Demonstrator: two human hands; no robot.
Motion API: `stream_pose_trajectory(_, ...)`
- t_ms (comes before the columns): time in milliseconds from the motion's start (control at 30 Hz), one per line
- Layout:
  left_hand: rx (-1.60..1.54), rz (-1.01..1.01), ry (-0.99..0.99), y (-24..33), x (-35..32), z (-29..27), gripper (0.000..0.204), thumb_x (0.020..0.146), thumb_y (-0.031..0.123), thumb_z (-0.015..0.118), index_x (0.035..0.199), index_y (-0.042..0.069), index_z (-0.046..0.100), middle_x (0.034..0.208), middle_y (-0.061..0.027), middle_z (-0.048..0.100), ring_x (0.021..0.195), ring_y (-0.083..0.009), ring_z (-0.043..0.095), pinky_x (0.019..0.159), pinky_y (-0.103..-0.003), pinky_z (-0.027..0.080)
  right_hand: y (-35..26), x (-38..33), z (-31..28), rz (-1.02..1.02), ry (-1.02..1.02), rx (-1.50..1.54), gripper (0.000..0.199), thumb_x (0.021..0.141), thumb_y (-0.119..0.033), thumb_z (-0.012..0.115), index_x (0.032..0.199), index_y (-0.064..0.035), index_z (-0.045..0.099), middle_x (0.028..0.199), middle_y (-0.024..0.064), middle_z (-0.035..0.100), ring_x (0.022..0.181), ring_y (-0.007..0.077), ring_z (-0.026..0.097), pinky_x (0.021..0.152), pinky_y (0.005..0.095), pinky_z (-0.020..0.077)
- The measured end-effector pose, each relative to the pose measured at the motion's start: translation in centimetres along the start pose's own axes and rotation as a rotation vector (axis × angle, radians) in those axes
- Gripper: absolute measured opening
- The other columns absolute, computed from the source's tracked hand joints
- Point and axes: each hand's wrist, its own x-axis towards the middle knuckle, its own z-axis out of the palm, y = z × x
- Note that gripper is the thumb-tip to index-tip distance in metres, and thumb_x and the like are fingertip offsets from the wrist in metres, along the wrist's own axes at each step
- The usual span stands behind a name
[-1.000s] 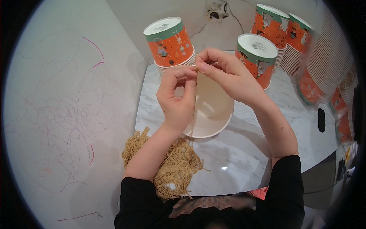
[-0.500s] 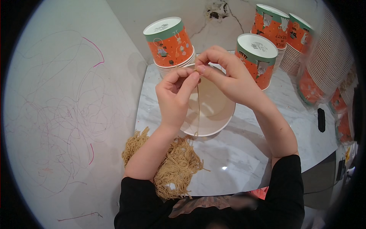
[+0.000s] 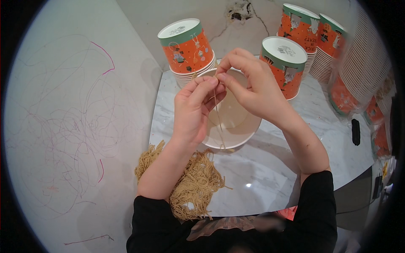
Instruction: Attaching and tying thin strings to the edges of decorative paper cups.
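Note:
My left hand [image 3: 195, 109] and my right hand [image 3: 251, 87] meet above a white paper bowl [image 3: 240, 126] on the marble counter. Both pinch the top of a thin noodle strand [image 3: 218, 118], which hangs straight down past the bowl's near rim. A heap of dry yellow noodles [image 3: 195, 183] lies on the counter under my left forearm, close to my body.
Stacks of upturned orange and green paper cups stand behind the bowl [image 3: 187, 50], to its right [image 3: 287, 63] and at the back right [image 3: 314, 38]. Taller cup stacks [image 3: 367, 71] line the right side. A scribbled white wall [image 3: 71, 126] bounds the left.
The hands have lifted slightly and drawn the strand out, so it now hangs longer below my fingers, down to the bowl's near rim.

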Motion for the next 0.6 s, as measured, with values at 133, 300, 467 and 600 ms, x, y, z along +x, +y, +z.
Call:
stream_pose_trajectory(133,0.002,0.027,-0.023,0.0,-0.1,0.1,0.009,0.098,0.012,0.064,0.095,0.005,0.067,0.092,-0.0028,0.07,0.089,-0.013,0.068,0.089,-0.03,0.055,0.2,-0.1,0.5,0.009,0.005,0.019,0.011,0.091,-0.008,0.065,0.094,0.0028,0.063,0.096,0.0165,0.063,0.092,0.034,0.064,0.081,0.0416,0.0501)
stream_pose_trajectory(300,-0.101,0.021,-0.08,-0.4,0.3,-0.7,0.012,0.098,0.016,0.06,0.1,0.006,0.064,0.1,-0.0033,0.068,0.095,-0.0136,0.066,0.094,-0.033,0.054,0.4,-0.1,0.8,0.041,-0.011,0.071,0.013,0.092,-0.01,0.065,0.094,0.0031,0.063,0.096,0.0165,0.063,0.091,0.0337,0.064,0.08,0.0415,0.0503)
stream_pose_trajectory(467,-0.188,-0.028,-0.122,0.2,0.1,-0.5,0.019,0.1,0.02,0.059,0.109,0.004,0.063,0.105,-0.0036,0.067,0.098,-0.0135,0.065,0.096,-0.035,0.054,0.4,-0.2,0.8,0.125,-0.01,0.168,0.016,0.094,-0.012,0.064,0.095,0.0037,0.062,0.096,0.0157,0.063,0.089,0.0312,0.065,0.079,0.0401,0.051)
stream_pose_trajectory(600,-0.022,-0.013,-0.069,-0.1,0.1,-0.2,0.024,0.102,0.022,0.061,0.116,0.002,0.064,0.105,-0.003,0.067,0.099,-0.0128,0.065,0.097,-0.033,0.054,0.2,-0.2,0.7,0.101,-0.006,0.162,0.015,0.095,-0.011,0.063,0.095,0.004,0.061,0.095,0.0145,0.063,0.084,0.0257,0.067,0.076,0.0363,0.0527)
